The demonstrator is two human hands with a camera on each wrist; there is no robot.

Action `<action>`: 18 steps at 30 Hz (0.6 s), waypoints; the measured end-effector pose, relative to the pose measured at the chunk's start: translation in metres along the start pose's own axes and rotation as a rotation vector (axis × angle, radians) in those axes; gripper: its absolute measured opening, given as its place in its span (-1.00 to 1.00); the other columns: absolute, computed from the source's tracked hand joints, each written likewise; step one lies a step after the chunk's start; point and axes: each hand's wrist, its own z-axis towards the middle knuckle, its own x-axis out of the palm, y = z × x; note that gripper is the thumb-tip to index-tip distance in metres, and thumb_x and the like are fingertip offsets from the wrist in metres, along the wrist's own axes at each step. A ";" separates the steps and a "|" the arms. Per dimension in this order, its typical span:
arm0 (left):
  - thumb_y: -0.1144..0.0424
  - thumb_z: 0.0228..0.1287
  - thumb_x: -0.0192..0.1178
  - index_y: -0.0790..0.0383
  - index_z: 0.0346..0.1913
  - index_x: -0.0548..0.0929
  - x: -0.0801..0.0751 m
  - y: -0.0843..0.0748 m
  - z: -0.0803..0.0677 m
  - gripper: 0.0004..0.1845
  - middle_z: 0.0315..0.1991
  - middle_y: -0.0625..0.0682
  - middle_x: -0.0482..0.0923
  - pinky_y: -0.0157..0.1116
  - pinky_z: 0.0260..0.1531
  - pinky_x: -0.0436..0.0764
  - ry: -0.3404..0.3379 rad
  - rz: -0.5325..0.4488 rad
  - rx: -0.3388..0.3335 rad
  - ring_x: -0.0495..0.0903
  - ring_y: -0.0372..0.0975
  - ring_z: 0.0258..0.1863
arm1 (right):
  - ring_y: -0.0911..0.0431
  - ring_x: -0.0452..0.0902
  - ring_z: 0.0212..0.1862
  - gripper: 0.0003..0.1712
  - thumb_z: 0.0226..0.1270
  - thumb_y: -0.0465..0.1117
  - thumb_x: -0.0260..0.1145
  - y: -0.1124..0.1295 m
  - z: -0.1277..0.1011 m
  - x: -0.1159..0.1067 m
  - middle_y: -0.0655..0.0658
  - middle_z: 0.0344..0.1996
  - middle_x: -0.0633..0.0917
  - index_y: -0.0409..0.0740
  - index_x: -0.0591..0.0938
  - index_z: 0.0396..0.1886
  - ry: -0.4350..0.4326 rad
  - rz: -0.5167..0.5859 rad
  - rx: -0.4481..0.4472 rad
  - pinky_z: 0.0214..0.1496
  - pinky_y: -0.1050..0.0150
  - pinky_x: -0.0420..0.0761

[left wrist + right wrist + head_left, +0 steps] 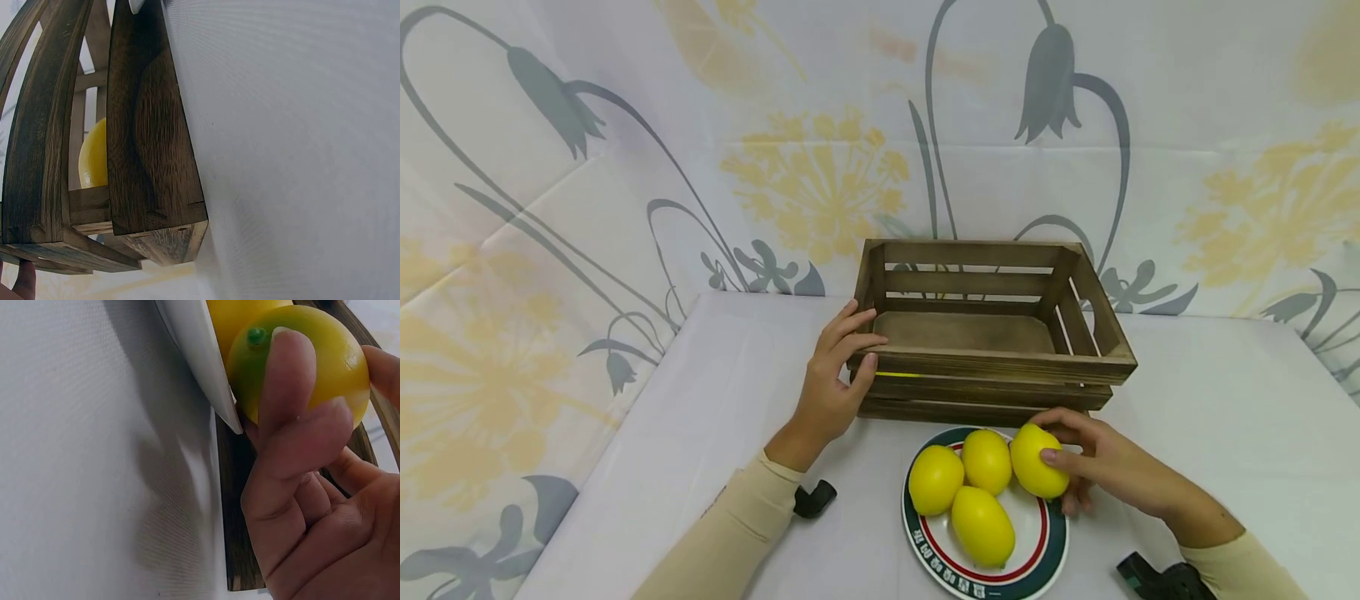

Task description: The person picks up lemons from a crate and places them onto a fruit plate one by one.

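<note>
A brown slatted wooden crate [992, 367] stands on the white cloth. My left hand [838, 367] holds its front left corner, fingers over the rim and thumb on the outer front. Through the slats a lemon [94, 156] shows inside the crate; from the head it is only a thin yellow strip. Before the crate sits a round plate [1056, 550] with a dark green rim and red ring. My right hand [1101, 462] grips a yellow lemon [1033, 467] at the plate's back right, thumb on the near side. Its green-tipped end [256, 336] faces the right wrist camera. Three other lemons [982, 527] lie on the plate.
Behind the crate hangs a white cloth backdrop [850, 67] with grey and yellow flower prints, which also runs along the left side. A black wrist device [815, 500] sits at the left sleeve and another [1161, 577] at the right one.
</note>
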 end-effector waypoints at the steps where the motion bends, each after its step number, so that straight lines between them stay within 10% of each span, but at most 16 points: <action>1: 0.37 0.38 0.11 0.20 0.00 0.67 0.000 0.000 0.000 -0.78 0.34 0.14 0.45 0.00 0.54 0.20 0.000 -0.001 -0.001 0.18 -0.01 0.54 | -0.14 0.68 -0.54 -0.49 0.56 -0.19 0.10 0.000 0.000 0.000 -0.42 0.08 0.55 -0.29 0.26 0.37 0.005 0.000 0.005 -0.53 0.12 0.70; 18: 0.40 0.36 0.11 0.18 0.02 0.66 0.001 0.002 0.000 -0.75 0.36 0.14 0.44 0.02 0.54 0.18 0.000 -0.010 0.002 0.16 0.01 0.55 | 0.00 0.61 -0.55 -0.48 0.46 -0.24 0.24 -0.003 0.001 0.001 -0.49 0.19 0.44 -0.25 0.32 0.31 0.040 0.015 -0.020 -0.51 0.17 0.69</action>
